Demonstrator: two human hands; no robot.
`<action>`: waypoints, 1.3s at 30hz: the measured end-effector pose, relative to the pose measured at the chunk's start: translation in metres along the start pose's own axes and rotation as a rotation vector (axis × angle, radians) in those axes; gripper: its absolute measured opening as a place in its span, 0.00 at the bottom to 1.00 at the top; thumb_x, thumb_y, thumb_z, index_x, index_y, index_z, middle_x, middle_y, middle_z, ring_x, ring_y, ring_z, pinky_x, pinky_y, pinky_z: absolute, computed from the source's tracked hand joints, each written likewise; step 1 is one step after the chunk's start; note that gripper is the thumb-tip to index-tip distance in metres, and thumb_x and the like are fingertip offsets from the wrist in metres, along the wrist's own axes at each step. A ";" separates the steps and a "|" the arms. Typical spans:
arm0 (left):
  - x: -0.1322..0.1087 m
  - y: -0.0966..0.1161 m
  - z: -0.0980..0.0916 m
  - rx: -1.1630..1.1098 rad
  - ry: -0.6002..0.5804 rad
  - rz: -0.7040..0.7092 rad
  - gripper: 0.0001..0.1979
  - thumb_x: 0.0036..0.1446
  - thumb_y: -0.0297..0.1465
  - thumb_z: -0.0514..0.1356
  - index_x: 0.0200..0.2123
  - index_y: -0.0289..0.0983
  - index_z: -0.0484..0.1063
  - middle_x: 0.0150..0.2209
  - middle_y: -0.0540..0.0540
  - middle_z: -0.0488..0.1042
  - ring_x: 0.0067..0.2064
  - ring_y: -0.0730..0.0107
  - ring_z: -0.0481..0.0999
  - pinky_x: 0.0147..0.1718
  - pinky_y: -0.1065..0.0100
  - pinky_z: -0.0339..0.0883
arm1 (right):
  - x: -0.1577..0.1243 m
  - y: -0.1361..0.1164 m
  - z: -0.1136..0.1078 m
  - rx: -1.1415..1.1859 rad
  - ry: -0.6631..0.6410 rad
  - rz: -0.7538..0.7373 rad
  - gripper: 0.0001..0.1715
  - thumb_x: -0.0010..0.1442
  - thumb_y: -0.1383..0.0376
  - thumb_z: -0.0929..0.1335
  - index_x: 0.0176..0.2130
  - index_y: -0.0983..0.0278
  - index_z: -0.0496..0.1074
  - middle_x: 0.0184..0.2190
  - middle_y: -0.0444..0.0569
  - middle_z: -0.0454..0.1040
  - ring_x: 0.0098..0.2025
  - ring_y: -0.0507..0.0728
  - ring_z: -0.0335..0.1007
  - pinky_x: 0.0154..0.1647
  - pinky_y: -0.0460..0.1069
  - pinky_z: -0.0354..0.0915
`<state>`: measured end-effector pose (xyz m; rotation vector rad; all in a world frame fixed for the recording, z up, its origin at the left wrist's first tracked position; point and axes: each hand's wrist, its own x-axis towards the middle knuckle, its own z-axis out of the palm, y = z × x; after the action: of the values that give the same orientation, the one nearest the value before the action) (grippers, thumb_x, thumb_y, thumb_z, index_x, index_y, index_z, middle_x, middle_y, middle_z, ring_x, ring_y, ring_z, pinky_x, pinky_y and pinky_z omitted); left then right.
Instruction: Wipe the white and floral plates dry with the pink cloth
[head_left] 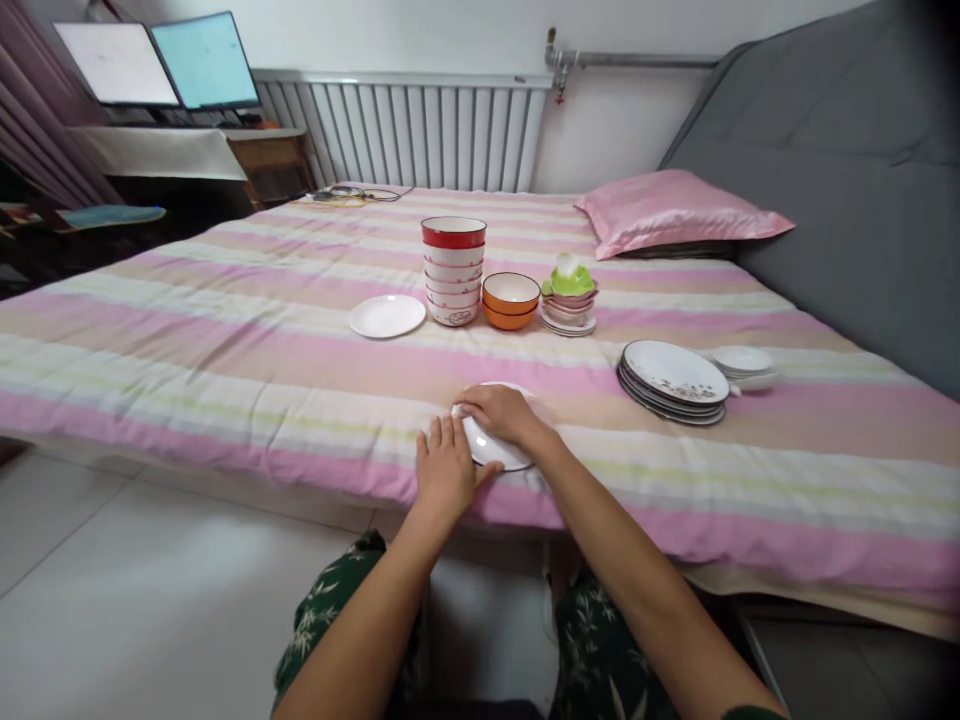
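Observation:
A white plate with a dark rim (499, 455) lies near the bed's front edge, partly hidden under my hands. My left hand (446, 465) braces its left side, with the fingers stretched along the edge and the thumb at the near rim. Across the top of the plate reaches my right hand (499, 408), its fingers curled down at the far left rim. A small white bit shows at those fingertips; whether it is a cloth or part of the plate, I cannot tell.
Beyond the hands stand a white plate (387, 316), a tall stack of bowls (454, 275), orange bowls (511, 305) and small stacked dishes (568, 300). To the right are dark-rimmed plates (673, 378) and small white dishes (742, 362). A pink pillow (679, 212) lies farther back.

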<state>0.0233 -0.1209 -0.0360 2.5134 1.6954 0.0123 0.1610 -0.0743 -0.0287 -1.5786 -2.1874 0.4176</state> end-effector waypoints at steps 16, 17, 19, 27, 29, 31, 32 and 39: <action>0.000 -0.002 0.000 -0.005 -0.007 0.007 0.44 0.56 0.50 0.53 0.63 0.22 0.49 0.64 0.29 0.52 0.66 0.44 0.48 0.61 0.47 0.44 | -0.002 0.036 -0.015 -0.109 0.095 0.438 0.17 0.62 0.62 0.60 0.45 0.56 0.75 0.46 0.48 0.76 0.49 0.59 0.70 0.48 0.50 0.62; 0.000 -0.002 0.000 -0.004 -0.010 0.006 0.44 0.56 0.50 0.53 0.63 0.22 0.48 0.64 0.29 0.52 0.66 0.44 0.48 0.61 0.47 0.44 | -0.005 0.037 -0.017 -0.112 0.091 0.453 0.17 0.62 0.62 0.61 0.45 0.56 0.75 0.46 0.49 0.77 0.48 0.59 0.71 0.47 0.50 0.62; 0.000 -0.002 -0.001 -0.002 -0.019 0.002 0.44 0.56 0.50 0.53 0.63 0.21 0.48 0.64 0.29 0.51 0.66 0.44 0.48 0.61 0.47 0.43 | -0.012 0.039 -0.021 -0.120 0.086 0.482 0.18 0.61 0.61 0.61 0.46 0.56 0.75 0.45 0.49 0.77 0.48 0.60 0.71 0.46 0.51 0.62; -0.001 -0.002 0.001 0.010 0.022 0.002 0.44 0.55 0.50 0.55 0.63 0.23 0.50 0.64 0.30 0.52 0.66 0.45 0.49 0.61 0.48 0.45 | -0.040 0.033 -0.035 -0.168 0.069 0.554 0.18 0.60 0.59 0.62 0.46 0.55 0.76 0.45 0.48 0.77 0.48 0.60 0.71 0.45 0.50 0.62; -0.001 -0.002 0.001 0.018 0.026 -0.002 0.44 0.55 0.50 0.55 0.63 0.23 0.50 0.64 0.30 0.52 0.66 0.45 0.49 0.61 0.48 0.45 | -0.046 0.029 -0.038 -0.182 0.062 0.558 0.18 0.59 0.59 0.62 0.45 0.55 0.76 0.45 0.47 0.78 0.47 0.59 0.72 0.44 0.49 0.62; -0.001 -0.002 0.002 0.022 0.026 -0.001 0.43 0.55 0.50 0.54 0.63 0.23 0.50 0.64 0.30 0.52 0.66 0.45 0.49 0.61 0.48 0.45 | -0.053 0.025 -0.040 -0.196 0.057 0.563 0.17 0.59 0.59 0.63 0.44 0.55 0.76 0.44 0.48 0.78 0.47 0.60 0.72 0.44 0.49 0.61; -0.001 -0.002 0.002 0.023 0.025 0.001 0.43 0.55 0.50 0.54 0.63 0.23 0.50 0.64 0.30 0.51 0.66 0.45 0.49 0.61 0.48 0.45 | -0.056 0.023 -0.041 -0.202 0.055 0.564 0.17 0.58 0.59 0.63 0.44 0.56 0.76 0.43 0.48 0.78 0.46 0.60 0.72 0.43 0.50 0.61; 0.001 -0.002 0.002 0.031 0.018 -0.005 0.43 0.55 0.50 0.54 0.63 0.24 0.49 0.65 0.31 0.51 0.66 0.46 0.48 0.61 0.47 0.45 | -0.072 0.010 -0.041 -0.218 0.026 0.550 0.17 0.56 0.60 0.65 0.42 0.62 0.75 0.40 0.55 0.78 0.44 0.62 0.72 0.42 0.51 0.61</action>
<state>0.0222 -0.1198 -0.0386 2.5386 1.7213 0.0079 0.2087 -0.1392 -0.0085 -2.2934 -1.8002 0.3164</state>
